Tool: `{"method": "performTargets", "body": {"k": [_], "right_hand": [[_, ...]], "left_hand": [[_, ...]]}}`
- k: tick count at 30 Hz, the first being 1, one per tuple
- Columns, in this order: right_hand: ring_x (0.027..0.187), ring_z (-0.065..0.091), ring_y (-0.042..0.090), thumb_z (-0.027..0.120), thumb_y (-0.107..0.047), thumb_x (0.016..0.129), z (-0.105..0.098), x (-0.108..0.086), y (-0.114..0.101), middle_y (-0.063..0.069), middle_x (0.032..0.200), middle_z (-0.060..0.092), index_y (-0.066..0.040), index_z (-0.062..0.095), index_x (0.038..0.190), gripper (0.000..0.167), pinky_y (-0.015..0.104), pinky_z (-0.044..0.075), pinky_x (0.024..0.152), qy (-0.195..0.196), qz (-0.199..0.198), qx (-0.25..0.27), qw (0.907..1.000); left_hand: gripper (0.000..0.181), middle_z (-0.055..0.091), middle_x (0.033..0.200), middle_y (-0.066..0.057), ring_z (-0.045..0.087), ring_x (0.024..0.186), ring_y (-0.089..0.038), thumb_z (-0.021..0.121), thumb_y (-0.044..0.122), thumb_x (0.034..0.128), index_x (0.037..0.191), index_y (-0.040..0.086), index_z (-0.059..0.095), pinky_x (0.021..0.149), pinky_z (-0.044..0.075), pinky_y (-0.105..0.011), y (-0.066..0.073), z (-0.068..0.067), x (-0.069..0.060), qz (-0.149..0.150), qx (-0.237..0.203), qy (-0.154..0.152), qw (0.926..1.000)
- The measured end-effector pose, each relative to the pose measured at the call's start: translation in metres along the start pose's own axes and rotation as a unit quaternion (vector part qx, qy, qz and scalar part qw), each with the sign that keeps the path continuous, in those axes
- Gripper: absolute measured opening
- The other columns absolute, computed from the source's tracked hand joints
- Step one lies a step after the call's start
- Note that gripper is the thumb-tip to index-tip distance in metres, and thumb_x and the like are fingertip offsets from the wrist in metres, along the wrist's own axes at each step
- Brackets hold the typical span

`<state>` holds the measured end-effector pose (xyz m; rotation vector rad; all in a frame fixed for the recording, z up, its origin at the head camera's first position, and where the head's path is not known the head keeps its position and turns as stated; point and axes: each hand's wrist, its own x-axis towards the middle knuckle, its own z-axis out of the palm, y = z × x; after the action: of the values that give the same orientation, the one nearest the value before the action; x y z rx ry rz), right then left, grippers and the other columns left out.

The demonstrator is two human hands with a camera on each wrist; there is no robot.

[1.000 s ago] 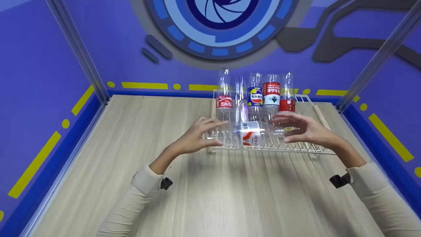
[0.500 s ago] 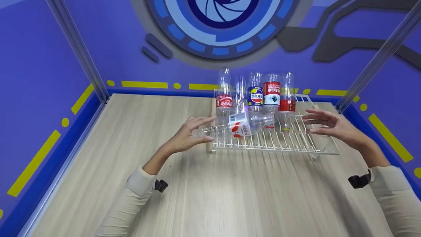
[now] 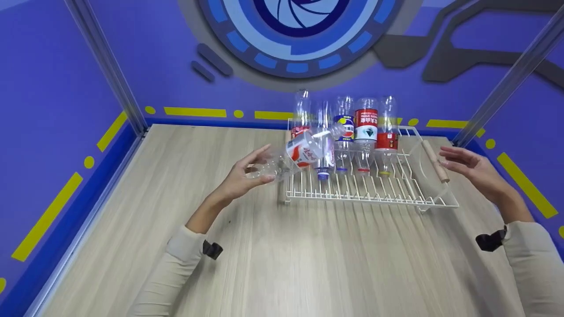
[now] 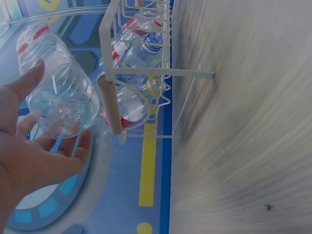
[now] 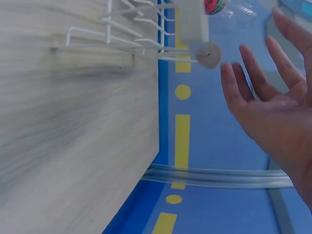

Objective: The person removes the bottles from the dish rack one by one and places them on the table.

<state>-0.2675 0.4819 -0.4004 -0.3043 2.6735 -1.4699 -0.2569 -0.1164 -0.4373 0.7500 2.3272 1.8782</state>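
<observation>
My left hand (image 3: 235, 180) holds a clear plastic bottle (image 3: 303, 150) with a white and red label by its base end. The bottle is tilted, its neck pointing up and to the right, in front of the rack's left bottles. In the left wrist view the thumb lies along one side of the bottle (image 4: 56, 83) and the fingers curl under its bottom. Off to the right, my right hand (image 3: 478, 174) hovers beside the rack's wooden handle (image 3: 435, 160), holding nothing. The right wrist view shows that hand (image 5: 275, 100) with its fingers spread and relaxed.
A white wire rack (image 3: 352, 200) stands on the wooden table (image 3: 282, 259). Several bottles stand upside down in it in a row, among them a blue-labelled one (image 3: 348, 132) and a red-and-white one (image 3: 366, 125). Blue patterned walls (image 3: 176, 35) enclose the table.
The left hand has drawn the bottle leftward and tipped it from nearly level to neck-up. My right hand has moved away to the right, from near the bottle's neck to past the rack's handle.
</observation>
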Motion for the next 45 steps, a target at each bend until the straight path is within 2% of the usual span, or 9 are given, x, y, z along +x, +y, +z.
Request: {"method": "performTargets", "body": {"k": [5,10,16,19,25,30,34,38,45], "right_hand": [[0.118,0.051,-0.013,0.052,-0.017,0.107,-0.001,-0.001,0.019,-0.03,0.132,0.052,-0.018,0.042,0.156,0.05,0.003,0.041,0.091,0.011,-0.013,0.013,0.9998],[0.115,0.056,-0.008,0.051,-0.01,0.107,0.002,-0.002,0.032,-0.022,0.134,0.055,-0.017,0.044,0.155,0.049,0.006,0.047,0.091,-0.006,-0.011,0.093,0.9956],[0.114,0.064,-0.003,0.048,-0.003,0.106,0.005,-0.006,0.04,-0.015,0.133,0.063,-0.013,0.049,0.15,0.045,0.013,0.054,0.091,-0.03,-0.012,0.218,0.9754],[0.114,0.063,-0.002,0.047,-0.002,0.107,0.006,-0.009,0.041,-0.015,0.132,0.065,-0.009,0.046,0.152,0.046,0.015,0.055,0.091,-0.036,-0.007,0.255,0.9662],[0.109,0.065,0.004,0.042,-0.001,0.108,0.011,-0.01,0.046,-0.011,0.131,0.066,-0.009,0.048,0.152,0.045,0.018,0.055,0.088,-0.051,-0.014,0.282,0.9579],[0.11,0.07,0.01,0.035,0.002,0.109,0.012,-0.009,0.049,-0.003,0.127,0.071,-0.007,0.042,0.155,0.047,0.023,0.058,0.091,-0.082,-0.041,0.315,0.9448],[0.113,0.069,0.01,0.032,0.001,0.11,0.013,-0.009,0.053,-0.001,0.13,0.07,-0.006,0.037,0.157,0.048,0.025,0.058,0.093,-0.095,-0.047,0.328,0.9386],[0.116,0.068,0.01,0.031,-0.001,0.11,0.013,-0.008,0.056,-0.002,0.133,0.068,-0.007,0.032,0.159,0.049,0.025,0.057,0.095,-0.101,-0.042,0.327,0.9388],[0.122,0.066,0.013,0.026,-0.005,0.112,0.014,-0.005,0.06,0.0,0.134,0.069,-0.009,0.024,0.162,0.051,0.028,0.057,0.098,-0.119,-0.046,0.338,0.9326]], "left_hand": [[0.081,0.05,0.148,-0.017,0.046,0.136,-0.035,0.075,0.006,0.0912,0.16,0.014,0.033,0.115,0.038,-0.053,-0.008,-0.003,0.001,-0.013,-0.036,0.024,0.999],[0.083,0.046,0.147,-0.017,0.047,0.135,-0.033,0.076,0.004,0.0892,0.16,0.014,0.033,0.113,0.044,-0.049,-0.013,-0.004,0.001,-0.035,-0.058,0.046,0.9966],[0.084,0.045,0.143,-0.016,0.048,0.13,-0.033,0.079,0.005,0.0858,0.157,0.014,0.036,0.097,0.053,-0.038,-0.017,-0.001,0.005,-0.078,-0.082,0.065,0.9915],[0.083,0.046,0.142,-0.016,0.048,0.13,-0.033,0.08,0.005,0.0844,0.156,0.014,0.038,0.094,0.052,-0.036,-0.021,-0.001,0.008,-0.09,-0.086,0.072,0.9896],[0.081,0.046,0.144,-0.02,0.05,0.131,-0.036,0.079,0.002,0.0842,0.153,0.007,0.037,0.102,0.052,-0.041,-0.029,-0.002,0.01,-0.099,-0.097,0.08,0.987],[0.083,0.044,0.147,-0.023,0.045,0.139,-0.045,0.078,-0.003,0.0827,0.153,0.004,0.036,0.119,0.038,-0.055,-0.039,0.0,0.013,-0.095,-0.091,0.093,0.987],[0.082,0.045,0.148,-0.025,0.045,0.14,-0.048,0.079,-0.004,0.0827,0.153,0.002,0.036,0.117,0.041,-0.055,-0.048,0.002,0.018,-0.093,-0.068,0.105,0.9879],[0.084,0.045,0.152,-0.024,0.046,0.141,-0.046,0.079,-0.005,0.0831,0.154,0.004,0.036,0.112,0.047,-0.052,-0.054,0.003,0.023,-0.104,-0.053,0.116,0.9864],[0.082,0.046,0.154,-0.02,0.045,0.143,-0.04,0.08,-0.007,0.0816,0.152,0.004,0.04,0.116,0.043,-0.051,-0.063,0.002,0.038,-0.099,-0.027,0.12,0.9875]]}}
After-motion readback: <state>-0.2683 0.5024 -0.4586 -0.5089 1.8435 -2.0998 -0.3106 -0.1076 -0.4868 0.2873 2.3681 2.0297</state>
